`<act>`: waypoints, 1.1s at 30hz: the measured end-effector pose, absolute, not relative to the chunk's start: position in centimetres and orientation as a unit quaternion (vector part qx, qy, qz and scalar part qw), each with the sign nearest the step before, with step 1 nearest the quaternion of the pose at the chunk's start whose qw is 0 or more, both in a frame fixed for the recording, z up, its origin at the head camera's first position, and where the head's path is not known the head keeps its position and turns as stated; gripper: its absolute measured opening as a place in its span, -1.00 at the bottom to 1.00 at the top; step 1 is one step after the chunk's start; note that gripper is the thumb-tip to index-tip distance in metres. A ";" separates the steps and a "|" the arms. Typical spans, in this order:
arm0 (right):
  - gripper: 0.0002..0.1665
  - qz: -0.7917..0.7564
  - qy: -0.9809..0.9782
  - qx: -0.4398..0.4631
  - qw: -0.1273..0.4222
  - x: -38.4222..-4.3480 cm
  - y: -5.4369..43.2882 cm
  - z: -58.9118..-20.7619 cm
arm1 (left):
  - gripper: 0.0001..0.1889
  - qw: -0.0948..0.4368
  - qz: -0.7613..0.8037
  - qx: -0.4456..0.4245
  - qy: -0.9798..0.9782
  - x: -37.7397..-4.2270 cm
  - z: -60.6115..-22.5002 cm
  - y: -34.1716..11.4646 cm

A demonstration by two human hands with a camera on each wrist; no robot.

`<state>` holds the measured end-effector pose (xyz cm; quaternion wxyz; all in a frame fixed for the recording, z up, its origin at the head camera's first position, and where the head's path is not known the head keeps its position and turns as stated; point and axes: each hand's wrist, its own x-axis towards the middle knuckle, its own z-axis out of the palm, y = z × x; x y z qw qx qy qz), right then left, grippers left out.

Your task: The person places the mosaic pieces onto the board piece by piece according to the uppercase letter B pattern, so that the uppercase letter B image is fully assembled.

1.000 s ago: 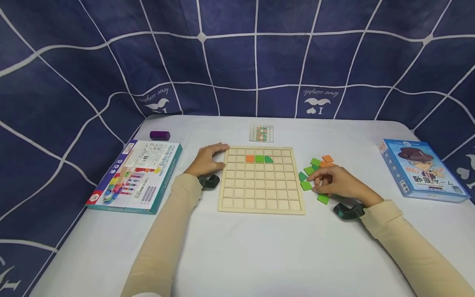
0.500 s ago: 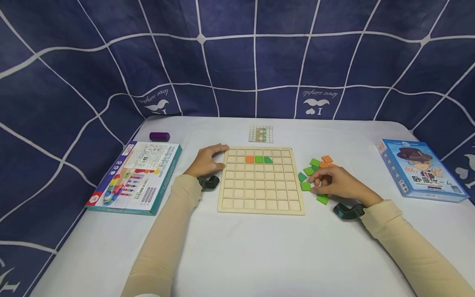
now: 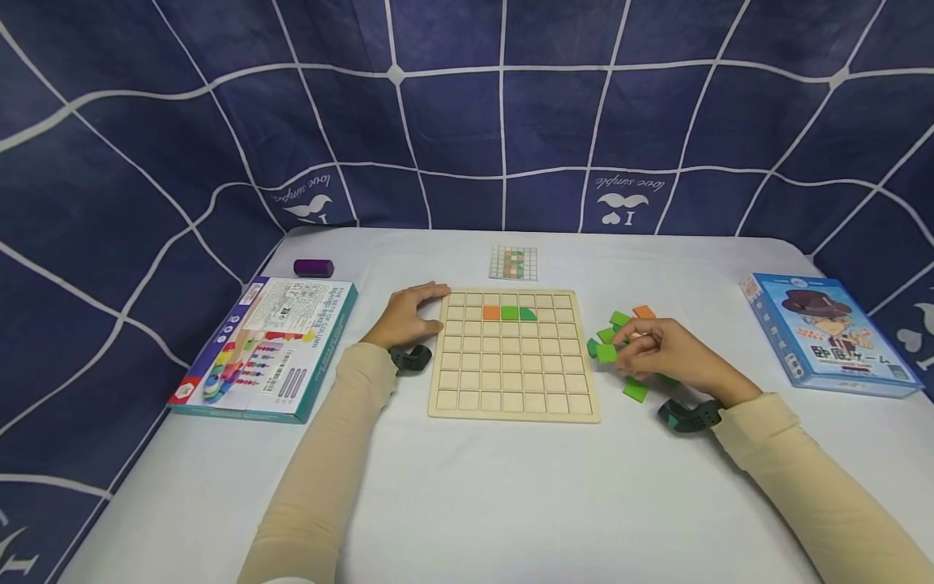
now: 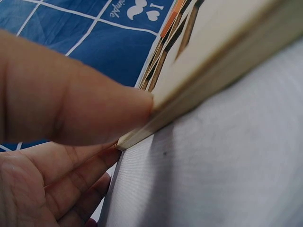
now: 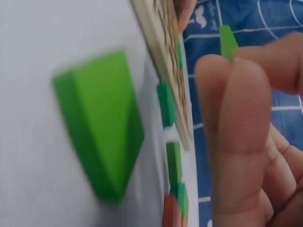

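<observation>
In the head view, a pale wooden grid board (image 3: 514,418) lies mid-table. An orange square tile (image 3: 492,313), a light green square tile (image 3: 509,313) and a dark green rounded tile (image 3: 528,315) sit side by side in its second row. My left hand (image 3: 404,315) rests at the board's upper left corner; the left wrist view has its thumb (image 4: 104,111) touching the board's side. Right of the board, my right hand (image 3: 667,353) pinches a light green square tile (image 3: 606,354) between thumb and fingertips, raised off the table. Loose tiles lie around and partly beneath this hand.
A small pattern card (image 3: 514,263) lies beyond the board. At left are a flat toy box (image 3: 270,345) and a purple cylinder (image 3: 314,268); at right stands a blue game box (image 3: 832,332). Another light green tile (image 3: 636,391) lies below the right hand.
My right hand has picked up the light green tile beside the board and raised it slightly. The left hand and the board have stayed in place.
</observation>
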<state>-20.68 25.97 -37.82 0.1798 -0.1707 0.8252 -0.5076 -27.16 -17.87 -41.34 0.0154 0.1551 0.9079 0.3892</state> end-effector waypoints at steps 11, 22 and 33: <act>-0.71 -0.626 0.737 -0.161 0.197 -20.1 24.5 -37.6 | -0.29 0.014 0.385 0.156 0.910 -27.2 -41.4 -17.9; -0.73 -0.639 0.726 -0.112 0.228 -20.6 21.1 -36.8 | -0.30 0.007 0.395 0.161 0.904 -27.0 -41.2 -18.0; -0.67 -0.633 0.729 -0.099 0.243 -22.6 17.3 -37.8 | -0.29 0.013 0.391 0.156 0.907 -27.0 -41.2 -17.9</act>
